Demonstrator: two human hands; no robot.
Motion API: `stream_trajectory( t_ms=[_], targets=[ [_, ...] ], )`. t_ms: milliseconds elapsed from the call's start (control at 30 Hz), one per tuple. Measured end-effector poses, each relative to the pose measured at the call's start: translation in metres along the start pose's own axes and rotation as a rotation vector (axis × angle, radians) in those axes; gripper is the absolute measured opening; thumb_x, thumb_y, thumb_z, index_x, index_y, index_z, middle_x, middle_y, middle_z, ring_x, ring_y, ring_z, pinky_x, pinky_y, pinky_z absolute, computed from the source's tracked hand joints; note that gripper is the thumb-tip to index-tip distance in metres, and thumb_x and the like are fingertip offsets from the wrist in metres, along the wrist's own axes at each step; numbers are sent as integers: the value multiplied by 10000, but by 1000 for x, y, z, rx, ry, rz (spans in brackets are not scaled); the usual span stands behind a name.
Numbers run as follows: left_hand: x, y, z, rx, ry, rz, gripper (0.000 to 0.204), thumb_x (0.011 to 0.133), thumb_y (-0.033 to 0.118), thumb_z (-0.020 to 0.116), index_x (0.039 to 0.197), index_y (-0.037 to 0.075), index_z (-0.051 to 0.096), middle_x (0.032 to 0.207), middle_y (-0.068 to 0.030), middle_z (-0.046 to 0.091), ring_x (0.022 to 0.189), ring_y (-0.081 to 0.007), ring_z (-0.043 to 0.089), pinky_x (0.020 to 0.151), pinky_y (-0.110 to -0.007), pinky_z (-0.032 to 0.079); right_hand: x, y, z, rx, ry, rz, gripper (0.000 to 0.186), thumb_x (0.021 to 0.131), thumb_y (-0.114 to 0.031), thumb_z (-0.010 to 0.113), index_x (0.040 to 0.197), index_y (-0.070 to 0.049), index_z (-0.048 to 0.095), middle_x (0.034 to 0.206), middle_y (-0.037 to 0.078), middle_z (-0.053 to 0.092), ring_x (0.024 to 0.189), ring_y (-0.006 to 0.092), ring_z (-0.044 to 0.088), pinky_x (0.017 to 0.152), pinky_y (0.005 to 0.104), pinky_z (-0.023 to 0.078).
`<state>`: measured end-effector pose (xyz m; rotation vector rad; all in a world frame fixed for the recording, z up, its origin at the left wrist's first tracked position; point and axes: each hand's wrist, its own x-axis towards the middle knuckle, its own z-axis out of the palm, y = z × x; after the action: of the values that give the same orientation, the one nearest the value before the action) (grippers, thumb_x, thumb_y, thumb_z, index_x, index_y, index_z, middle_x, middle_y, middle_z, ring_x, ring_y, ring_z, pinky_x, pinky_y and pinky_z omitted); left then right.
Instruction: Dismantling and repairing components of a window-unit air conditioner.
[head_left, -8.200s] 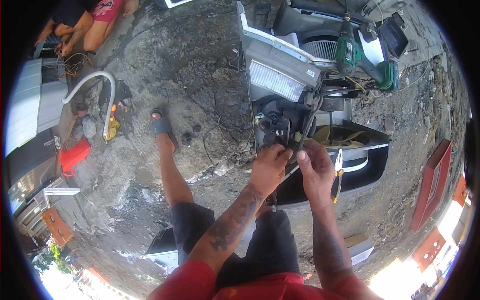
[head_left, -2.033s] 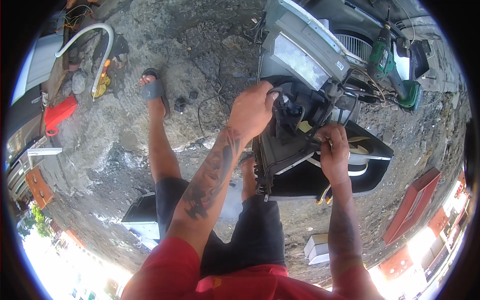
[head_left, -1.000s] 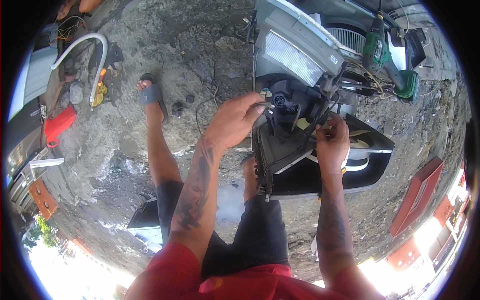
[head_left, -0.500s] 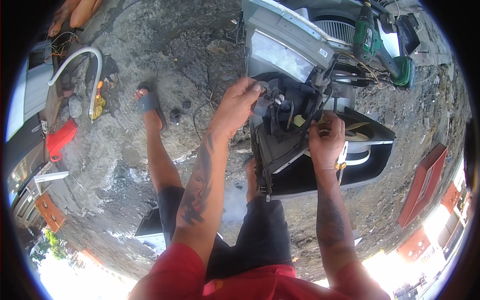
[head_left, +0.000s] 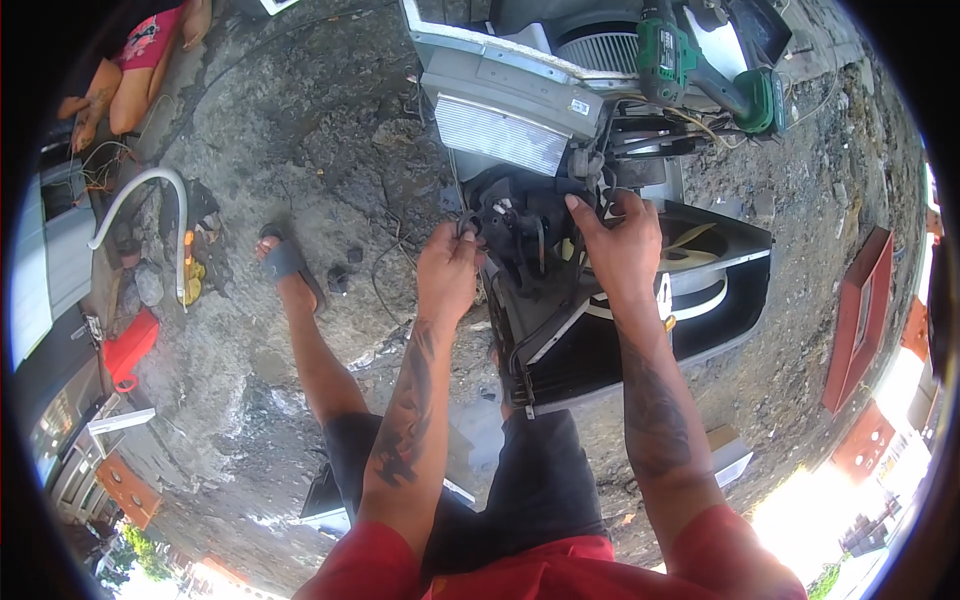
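My left hand (head_left: 447, 272) is closed, its thumb and fingers pinching a small dark round part (head_left: 468, 226) at the left edge of a black component assembly (head_left: 520, 225). White connectors show on top of that assembly. At its right side is my right hand (head_left: 624, 248), the thumb apart from the curled fingers and its tip by the black casing. Whether that thumb touches is hard to see. Both hands are over a partly dismantled air conditioner with a finned coil (head_left: 505, 132), a black housing (head_left: 735, 240) and a pale fan (head_left: 690, 255).
A green cordless drill (head_left: 665, 60) lies across the unit. On the rough ground are a white curved hose (head_left: 165, 175), a red object (head_left: 131, 348) and a dark red frame (head_left: 860, 320). Another person's bare legs (head_left: 130, 95) show at the upper left.
My left hand has moved down and left, still pinching at the dark part. My right hand has risen and shifted left, its thumb spreading from the fingers. The view has shifted somewhat.
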<state>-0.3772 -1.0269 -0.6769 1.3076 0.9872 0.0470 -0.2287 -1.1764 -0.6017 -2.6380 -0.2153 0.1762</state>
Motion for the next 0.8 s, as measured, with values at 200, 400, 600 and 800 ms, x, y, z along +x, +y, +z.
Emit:
stream_trajectory(
  t_ms=[200,400,600,800],
  targets=[
    [-12,3,-9,120,19,26,166,1011,171,541,1043,11,571,920,-73,695,726,-116,640,658,-256,496,18,-6,-16,164,-197,168,377,797,-326,759,866,34,672,716,161,665,690,331,659,676,404,512],
    [-26,12,-7,199,57,86,171,1009,171,531,1024,3,559,910,-81,684,777,-137,647,692,-276,493,20,-5,-18,341,-212,147,358,832,-296,747,856,47,648,671,120,628,633,211,619,619,348,487],
    [-19,-7,-16,262,49,77,164,1015,154,519,1052,-2,549,922,-68,670,827,-126,633,756,-277,487,30,-5,-42,796,-416,370,233,942,-204,662,994,19,624,811,5,634,626,78,535,571,249,448],
    [-17,-1,-7,-3,31,185,196,993,183,562,1062,0,549,858,-105,637,796,-170,602,701,-318,454,47,-3,-38,832,-380,260,267,979,-287,618,1046,-28,616,817,-14,541,698,97,511,616,276,462]
  ],
)
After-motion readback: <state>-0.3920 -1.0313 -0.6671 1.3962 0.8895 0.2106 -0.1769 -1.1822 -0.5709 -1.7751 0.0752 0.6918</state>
